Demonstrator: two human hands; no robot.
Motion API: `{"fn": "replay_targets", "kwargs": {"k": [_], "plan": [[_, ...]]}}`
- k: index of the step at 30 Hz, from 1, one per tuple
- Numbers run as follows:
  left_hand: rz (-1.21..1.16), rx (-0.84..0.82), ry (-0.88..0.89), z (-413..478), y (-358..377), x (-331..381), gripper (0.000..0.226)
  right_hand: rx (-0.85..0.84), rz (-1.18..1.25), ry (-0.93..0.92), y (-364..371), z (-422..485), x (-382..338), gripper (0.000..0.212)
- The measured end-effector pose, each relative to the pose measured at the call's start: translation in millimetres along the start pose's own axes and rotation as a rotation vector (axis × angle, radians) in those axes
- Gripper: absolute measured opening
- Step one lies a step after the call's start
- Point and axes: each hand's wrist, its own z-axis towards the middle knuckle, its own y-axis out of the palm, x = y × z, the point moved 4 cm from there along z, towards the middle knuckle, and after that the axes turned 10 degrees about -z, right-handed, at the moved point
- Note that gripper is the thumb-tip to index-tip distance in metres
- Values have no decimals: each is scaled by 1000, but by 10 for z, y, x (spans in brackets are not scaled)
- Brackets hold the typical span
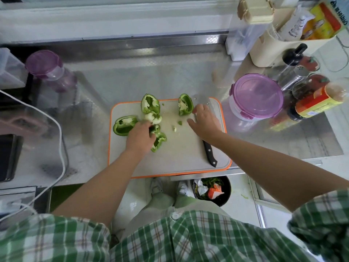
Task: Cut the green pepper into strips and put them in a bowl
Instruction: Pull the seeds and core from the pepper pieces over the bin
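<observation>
Laying your spread, flat-fingered right hand [204, 122] on the knife [210, 155] risks a cut while your left hand [140, 138] grips a pepper piece [156, 128].

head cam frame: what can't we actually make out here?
All head view:
- Knife blade: mostly under the right hand.
- Fingers of the left hand: behind the hand's back; grip on the pepper pieces unclear.
- Purple-lidded container: lid hides contents.
- Bottle label: blurred, unreadable.
</observation>
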Motion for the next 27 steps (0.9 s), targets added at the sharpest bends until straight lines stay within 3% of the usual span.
{"fn": "replay_targets", "kwargs": {"k": [3,9,16,23,27], "plan": [[74,30,-25,-48,-26,-39,35,2,31,-24,-10,252,-216,46],[51,88,-58,-54,-84,-43,34,-106,-29,158,127,567,-344,67],[-106,190,32,4,-178,70,24,-101,3,153,165,618,-244,42],[-491,160,21,196,-125,350,22,-82,288,-140,32,328,-188,29],[-1050,-99,-323,135,79,555,36,-81,377,-258,-38,22,-164,24]]}}
